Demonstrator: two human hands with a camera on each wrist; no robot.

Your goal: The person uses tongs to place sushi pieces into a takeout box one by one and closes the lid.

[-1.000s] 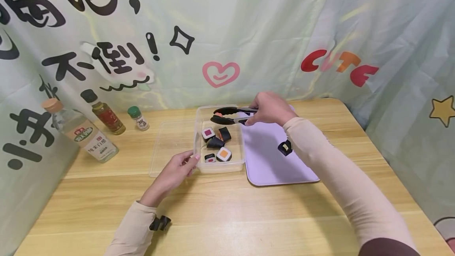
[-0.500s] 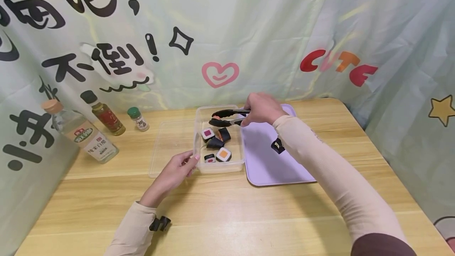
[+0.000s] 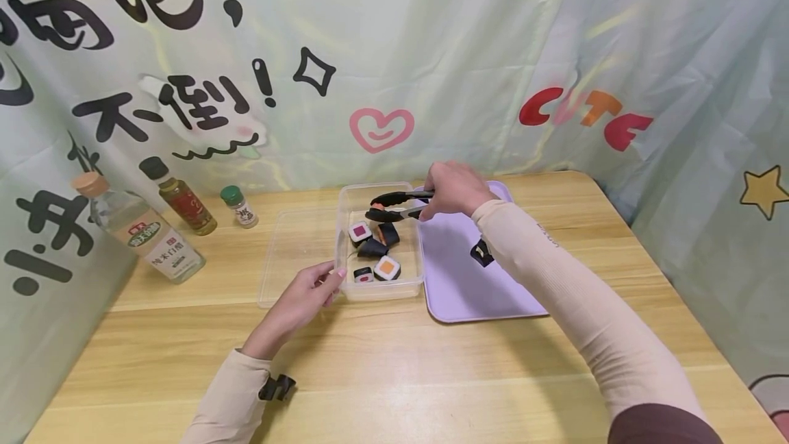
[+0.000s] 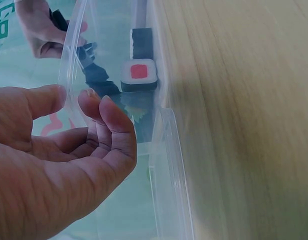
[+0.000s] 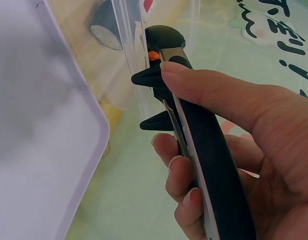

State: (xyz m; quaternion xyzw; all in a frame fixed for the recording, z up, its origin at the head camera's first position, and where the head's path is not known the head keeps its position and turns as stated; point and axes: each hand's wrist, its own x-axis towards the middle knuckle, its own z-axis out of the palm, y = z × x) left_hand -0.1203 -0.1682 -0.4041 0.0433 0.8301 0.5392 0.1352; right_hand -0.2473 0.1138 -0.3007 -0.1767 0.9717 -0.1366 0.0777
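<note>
My left hand [image 3: 311, 291] pinches the rim of a clear plastic food container [image 3: 403, 286] at its front left corner. Inside lie several sushi rolls; one with an orange centre [image 3: 387, 268] is near the front, and a red-centred one [image 3: 360, 232] lies farther back. With my right hand [image 3: 457, 188] I grip black-tipped tongs [image 4: 91, 70] whose tips reach over the container's back part. An orange-filled piece [image 3: 378, 207] shows between the tips, partly hidden. In the right wrist view, the tongs' black handle [image 5: 214, 150] lies along my palm, thumb on top.
A purple tray [image 3: 456, 293] sits right of the container, partly under my right forearm. A clear lid [image 3: 286, 252] lies to the left. Farther left stand a large vinegar bottle [image 3: 154, 242], a smaller oil-coloured bottle [image 3: 188, 206] and a green-capped shaker [image 3: 240, 207]. A printed curtain [image 3: 468, 53] hangs behind.
The tongs and my right hand have shifted slightly left and a little lower over the container. My left hand stays on its rim.
</note>
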